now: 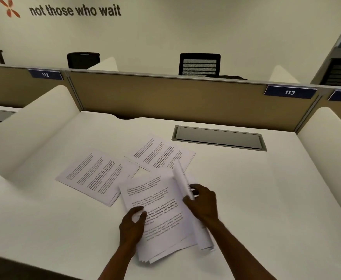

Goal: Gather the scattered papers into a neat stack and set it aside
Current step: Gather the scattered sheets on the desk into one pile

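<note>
Three groups of printed papers lie on the white desk (266, 199), each made of several sheets whose exact count cannot be told. The nearest group, the stack (161, 217), sits at the desk's middle near the front edge, its sheets fanned unevenly at the lower corner. Its right side is curled up into a standing fold. A second pile (96, 176) lies just to the left and farther back, its near corner tucked under or touching the stack. A third pile (163, 152) lies behind, near the grey cable tray (219, 138), its near edge overlapped by the curled sheets.

Two hands work the stack. The left hand (133, 225) comes in from below, forearm angled up and rightward; its thumb presses down on the top sheet and the fingers wrap under the stack's left edge, so it is clamped on the stack. The right hand (202, 203) reaches in from the lower right, thumb and fingers pinching the lifted right edge of the stack.

Behind the desk stands a tan partition (165, 93) bearing three blue number plates, one reading 113 (289, 92). Beyond it three black chair backs show, the clearest a slatted chair (199, 64)
</note>
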A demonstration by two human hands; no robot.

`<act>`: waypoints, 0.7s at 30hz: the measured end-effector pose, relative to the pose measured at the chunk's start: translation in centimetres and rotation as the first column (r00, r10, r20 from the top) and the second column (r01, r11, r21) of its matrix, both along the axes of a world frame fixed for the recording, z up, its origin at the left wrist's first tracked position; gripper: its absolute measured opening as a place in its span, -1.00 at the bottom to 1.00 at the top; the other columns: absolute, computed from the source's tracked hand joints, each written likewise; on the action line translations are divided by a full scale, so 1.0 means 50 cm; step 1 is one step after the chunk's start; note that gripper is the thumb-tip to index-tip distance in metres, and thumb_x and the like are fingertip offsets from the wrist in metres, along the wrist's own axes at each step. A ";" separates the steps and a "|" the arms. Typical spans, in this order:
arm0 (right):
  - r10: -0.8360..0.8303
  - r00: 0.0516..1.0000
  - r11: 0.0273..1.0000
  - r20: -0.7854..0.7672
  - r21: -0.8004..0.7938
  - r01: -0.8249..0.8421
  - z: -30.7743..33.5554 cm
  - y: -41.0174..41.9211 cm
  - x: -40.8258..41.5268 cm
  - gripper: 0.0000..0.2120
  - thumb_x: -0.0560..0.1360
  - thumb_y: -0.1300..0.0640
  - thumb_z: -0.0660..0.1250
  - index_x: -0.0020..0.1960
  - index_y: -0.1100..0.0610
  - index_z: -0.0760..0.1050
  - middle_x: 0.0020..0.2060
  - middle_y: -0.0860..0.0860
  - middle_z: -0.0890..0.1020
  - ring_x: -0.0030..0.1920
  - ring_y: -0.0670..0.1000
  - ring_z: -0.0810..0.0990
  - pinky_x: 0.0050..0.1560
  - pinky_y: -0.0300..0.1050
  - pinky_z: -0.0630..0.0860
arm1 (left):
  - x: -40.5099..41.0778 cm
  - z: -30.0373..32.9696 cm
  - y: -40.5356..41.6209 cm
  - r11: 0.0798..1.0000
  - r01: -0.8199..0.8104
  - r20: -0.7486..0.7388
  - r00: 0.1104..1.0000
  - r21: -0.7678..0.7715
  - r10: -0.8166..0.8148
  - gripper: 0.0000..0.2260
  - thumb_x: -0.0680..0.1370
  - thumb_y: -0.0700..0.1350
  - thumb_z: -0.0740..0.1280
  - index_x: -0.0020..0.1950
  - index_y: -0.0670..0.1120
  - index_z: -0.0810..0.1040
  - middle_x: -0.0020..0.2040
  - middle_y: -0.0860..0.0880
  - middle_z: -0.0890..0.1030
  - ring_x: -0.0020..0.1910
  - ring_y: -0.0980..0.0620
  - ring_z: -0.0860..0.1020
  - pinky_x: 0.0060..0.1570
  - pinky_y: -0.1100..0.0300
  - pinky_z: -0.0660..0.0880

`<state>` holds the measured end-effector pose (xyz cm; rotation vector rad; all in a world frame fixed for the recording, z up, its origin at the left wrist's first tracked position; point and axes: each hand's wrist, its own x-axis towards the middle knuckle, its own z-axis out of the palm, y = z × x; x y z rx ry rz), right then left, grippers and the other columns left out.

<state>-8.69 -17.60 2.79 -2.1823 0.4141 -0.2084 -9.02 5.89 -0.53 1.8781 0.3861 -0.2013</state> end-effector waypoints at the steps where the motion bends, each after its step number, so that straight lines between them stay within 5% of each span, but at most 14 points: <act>1: 0.025 1.000 0.999 -0.004 0.024 -0.025 0.003 0.021 0.003 -0.55 0.27 -0.01 0.51 0.16 0.01 0.61 -0.12 -0.08 0.70 -0.23 -0.12 0.64 -0.20 -0.36 0.52 | 0.000 0.000 -0.004 1.000 -0.009 0.000 1.000 -0.023 0.009 -0.86 0.56 -0.02 0.39 0.11 0.08 0.59 0.22 -0.07 0.62 0.25 -0.13 0.55 0.25 0.04 0.47; 4: 0.103 0.995 0.994 -0.007 0.039 -0.103 0.005 0.085 0.010 -0.54 0.26 -0.03 0.49 0.16 -0.02 0.61 -0.09 -0.08 0.72 -0.21 -0.12 0.65 -0.16 -0.32 0.58 | -0.001 -0.004 -0.016 0.999 -0.039 -0.039 0.999 -0.035 0.038 -0.68 0.55 0.19 0.32 0.13 0.01 0.65 0.16 -0.06 0.66 0.16 -0.11 0.60 0.22 -0.04 0.54; 8: 0.221 0.975 0.975 -0.036 0.006 -0.221 -0.010 0.158 0.019 -0.48 0.28 -0.17 0.44 0.21 -0.04 0.56 0.00 -0.06 0.72 -0.12 -0.07 0.68 -0.02 -0.08 0.66 | 0.001 -0.005 -0.022 0.992 -0.089 -0.109 0.991 -0.093 0.079 -0.49 0.47 0.42 0.14 -0.04 0.08 0.67 -0.03 -0.03 0.72 -0.07 -0.05 0.68 -0.14 0.10 0.62; 10: 0.321 0.943 0.947 -0.090 0.006 -0.322 -0.025 0.185 0.020 -0.36 0.30 -0.31 0.40 0.30 -0.03 0.50 0.10 -0.04 0.68 0.01 -0.06 0.67 0.09 -0.09 0.61 | 0.004 -0.006 -0.023 0.988 -0.108 -0.125 0.988 -0.107 0.094 -0.45 0.49 0.44 0.08 0.02 0.07 0.66 0.06 -0.07 0.70 0.05 -0.11 0.65 0.11 -0.04 0.59; 14: 0.446 0.880 0.891 -0.165 -0.017 -0.454 -0.052 0.203 0.012 -0.35 0.40 -0.39 0.27 0.33 -0.01 0.48 0.26 -0.04 0.60 0.20 -0.06 0.57 0.26 -0.13 0.48 | 0.010 -0.001 -0.024 0.985 -0.135 -0.142 0.983 -0.110 0.119 -0.44 0.56 0.33 0.14 0.32 -0.04 0.57 0.22 -0.08 0.63 0.26 -0.17 0.56 0.36 -0.11 0.44; 18: 0.417 0.905 0.909 -0.087 0.024 -0.416 -0.059 0.172 0.004 -0.50 0.42 -0.20 0.39 0.28 0.01 0.52 0.22 -0.06 0.61 0.18 -0.10 0.57 0.28 -0.06 0.50 | 0.004 -0.009 -0.012 0.992 -0.104 -0.101 0.990 -0.077 0.096 -0.76 0.60 -0.05 0.33 0.25 -0.07 0.57 0.21 -0.13 0.66 0.06 -0.11 0.65 0.07 0.02 0.61; 21: 0.223 0.975 0.975 -0.007 -0.019 -0.223 -0.058 0.131 0.006 -0.53 0.41 -0.08 0.43 0.27 0.05 0.53 0.23 -0.04 0.60 0.24 -0.06 0.53 0.33 -0.23 0.38 | -0.001 -0.019 -0.001 0.991 -0.100 -0.081 0.992 -0.089 0.093 -0.73 0.61 -0.17 0.31 0.31 -0.09 0.51 0.21 -0.17 0.65 0.03 -0.11 0.65 0.02 -0.01 0.63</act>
